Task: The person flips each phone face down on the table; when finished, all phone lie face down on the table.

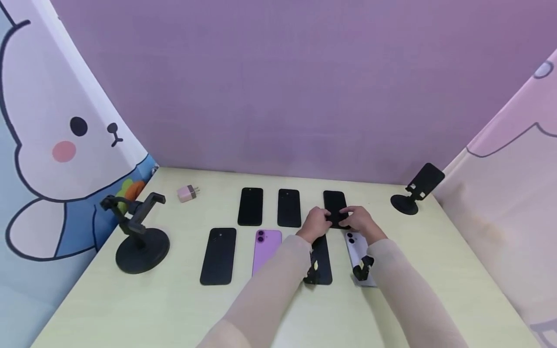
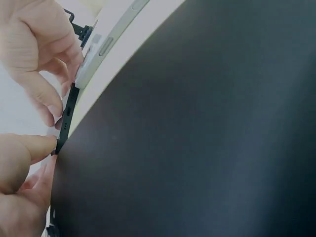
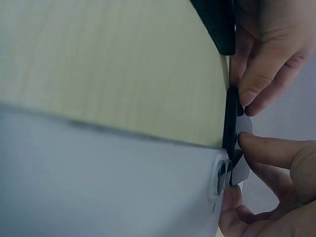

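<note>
A black smartphone (image 1: pixel 334 202) lies at the right end of the back row of phones, screen up, with both hands at its near end. My left hand (image 1: pixel 315 224) pinches its left edge, thumb over the top and fingers at the side. On the opposite edge, my right hand (image 1: pixel 359 223) grips it the same way. The wrist views show the phone's thin black edge (image 2: pixel 68 116) between the two hands. Under my left wrist is a dark phone (image 1: pixel 323 266); a silver phone (image 3: pixel 108 182) with round camera lenses lies below my right wrist.
Left of the hands lie two black phones (image 1: pixel 250 207) in the back row, with a dark phone (image 1: pixel 219 256) and a purple phone (image 1: pixel 266 247) in front. Black stands (image 1: pixel 142 250) are at both sides, the right one (image 1: pixel 424 183) farther back. A pink charger plug (image 1: pixel 187 193) sits back left.
</note>
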Demonstrator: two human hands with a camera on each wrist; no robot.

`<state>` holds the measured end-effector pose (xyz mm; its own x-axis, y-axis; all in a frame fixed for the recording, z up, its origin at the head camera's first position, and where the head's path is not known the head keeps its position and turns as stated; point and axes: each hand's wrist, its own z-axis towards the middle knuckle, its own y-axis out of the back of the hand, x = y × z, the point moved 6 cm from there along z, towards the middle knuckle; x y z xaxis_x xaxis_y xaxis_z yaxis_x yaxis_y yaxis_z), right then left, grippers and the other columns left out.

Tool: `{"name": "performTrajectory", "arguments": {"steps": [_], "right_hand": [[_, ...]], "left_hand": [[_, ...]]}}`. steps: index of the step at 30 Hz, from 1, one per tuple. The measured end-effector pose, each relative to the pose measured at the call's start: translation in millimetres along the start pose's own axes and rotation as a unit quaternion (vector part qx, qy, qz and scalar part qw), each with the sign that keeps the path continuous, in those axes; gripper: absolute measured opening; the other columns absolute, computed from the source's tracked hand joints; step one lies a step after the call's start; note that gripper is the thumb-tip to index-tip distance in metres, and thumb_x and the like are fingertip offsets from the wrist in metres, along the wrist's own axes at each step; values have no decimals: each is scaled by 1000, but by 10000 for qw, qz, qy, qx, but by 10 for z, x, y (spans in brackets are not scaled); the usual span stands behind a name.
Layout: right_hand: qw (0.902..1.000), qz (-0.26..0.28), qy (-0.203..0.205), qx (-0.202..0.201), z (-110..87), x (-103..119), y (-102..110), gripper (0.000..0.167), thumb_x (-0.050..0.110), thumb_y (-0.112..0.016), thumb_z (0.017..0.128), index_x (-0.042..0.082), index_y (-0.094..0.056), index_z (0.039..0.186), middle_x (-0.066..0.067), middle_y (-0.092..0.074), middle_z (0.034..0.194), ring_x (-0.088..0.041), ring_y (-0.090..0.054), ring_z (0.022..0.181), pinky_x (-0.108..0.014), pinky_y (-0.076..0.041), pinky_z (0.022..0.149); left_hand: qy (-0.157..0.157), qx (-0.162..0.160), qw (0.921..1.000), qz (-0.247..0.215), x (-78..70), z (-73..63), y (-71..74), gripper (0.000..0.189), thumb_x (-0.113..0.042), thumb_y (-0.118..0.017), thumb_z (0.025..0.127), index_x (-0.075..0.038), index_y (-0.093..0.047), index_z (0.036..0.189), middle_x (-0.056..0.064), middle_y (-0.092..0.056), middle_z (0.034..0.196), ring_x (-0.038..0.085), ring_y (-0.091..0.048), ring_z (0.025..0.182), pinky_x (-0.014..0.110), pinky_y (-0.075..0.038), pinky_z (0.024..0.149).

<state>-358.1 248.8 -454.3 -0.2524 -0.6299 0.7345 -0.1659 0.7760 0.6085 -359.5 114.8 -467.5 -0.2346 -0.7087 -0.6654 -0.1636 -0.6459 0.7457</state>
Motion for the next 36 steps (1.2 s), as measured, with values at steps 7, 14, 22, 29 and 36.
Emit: {"name": "performTrajectory", "arguments": {"steps": [7,14,22,29,36], "right_hand": [[9994,335,7,-30,7,-51,49,49,-4,-68,86,-7,-53,133,-31,-39,139,-28,-56,94,-34,-55,75],[9985,517,84,-143,6,-27,123,47,-5,-67,86,-8,-54,131,-28,-48,129,-16,-54,70,-28,-50,65],[9963,740,388,-208,-75,100,210,41,-3,-58,87,-10,-56,128,-24,-55,115,-16,-57,70,-29,-52,70],[9949,837,561,-98,-132,177,216,40,1,-52,94,-8,-53,132,-25,-57,115,-18,-58,74,-34,-54,77],[9895,1172,841,15,-146,248,193,41,2,-47,97,-12,-46,136,-36,-50,128,-34,-64,99,-33,-55,78]], "left_hand": [[17,57,10000,-25,-18,14,8,26,-10,-67,93,-4,-70,118,11,-62,117,22,-56,115,28,-45,95],[43,49,9996,-259,-27,16,17,26,-7,-65,93,-3,-69,119,8,-66,118,21,-58,115,27,-46,93],[18,-64,9984,-555,-50,9,27,26,-5,-65,93,-1,-69,118,9,-67,117,22,-58,115,27,-46,93],[-154,-218,9961,-838,-102,1,-9,24,-5,-66,92,0,-70,115,8,-69,112,20,-61,110,25,-47,91],[-150,-420,9879,-1484,-109,8,-35,23,-8,-63,95,-3,-70,116,6,-71,106,16,-65,97,23,-49,80]]}}
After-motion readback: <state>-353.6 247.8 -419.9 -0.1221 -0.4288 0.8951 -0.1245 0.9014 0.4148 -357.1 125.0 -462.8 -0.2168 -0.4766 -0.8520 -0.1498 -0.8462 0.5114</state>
